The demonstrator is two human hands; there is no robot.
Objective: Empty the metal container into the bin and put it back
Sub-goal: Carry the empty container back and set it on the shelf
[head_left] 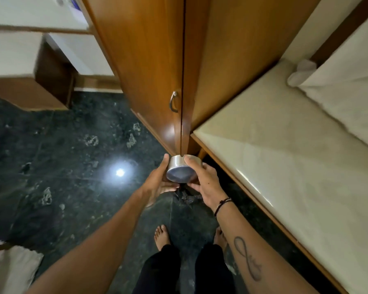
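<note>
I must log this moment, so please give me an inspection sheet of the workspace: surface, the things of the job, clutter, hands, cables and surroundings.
Surface: dark marble floor with a bright lamp reflection.
Job's things: metal container held tipped, base towards the camera; bin not clearly visible, only something dark on the floor beneath the hands.
Clutter: nothing seen.
Grippers: left hand supports the container's left side; right hand grips its right side, fingers on the wall.
Cables: nothing seen.
Surroundings: wooden wardrobe with doors shut, metal handle; bed with cream mattress to the right.
</note>
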